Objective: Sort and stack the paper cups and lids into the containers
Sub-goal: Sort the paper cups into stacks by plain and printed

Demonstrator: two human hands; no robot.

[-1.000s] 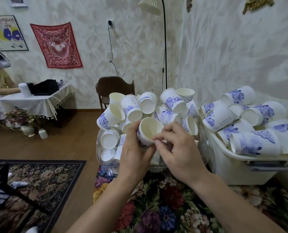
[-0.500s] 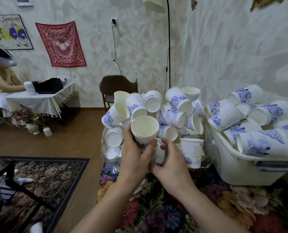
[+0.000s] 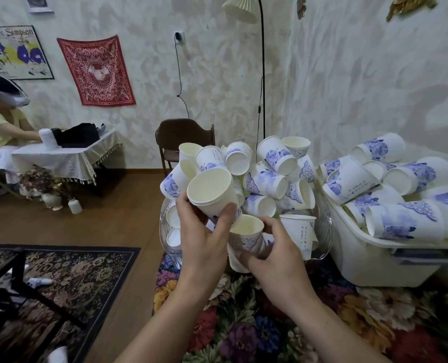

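Observation:
My left hand [image 3: 203,235] grips a short stack of nested white paper cups [image 3: 212,191] with blue flower print, mouth tilted toward me. Just below it my right hand [image 3: 277,254] holds a single cup [image 3: 246,233] by its side, mouth up. Both hands are in front of a clear round container [image 3: 323,235] heaped with several loose cups [image 3: 267,170]. One cup [image 3: 300,231] stands upright at the heap's front right. A white plastic tub [image 3: 374,260] on the right is piled with more cups [image 3: 390,189].
The containers sit on a flowered cloth [image 3: 270,323]. A brown chair [image 3: 183,138] and a floor lamp pole [image 3: 263,74] stand behind the heap. A seated person [image 3: 0,127] works at a small covered table [image 3: 65,158] far left. A dark rug [image 3: 68,279] covers the floor left.
My left hand has raised the stacked cups and tilted their mouth toward me. My right hand has taken a single cup from the heap's front and holds it under the stack.

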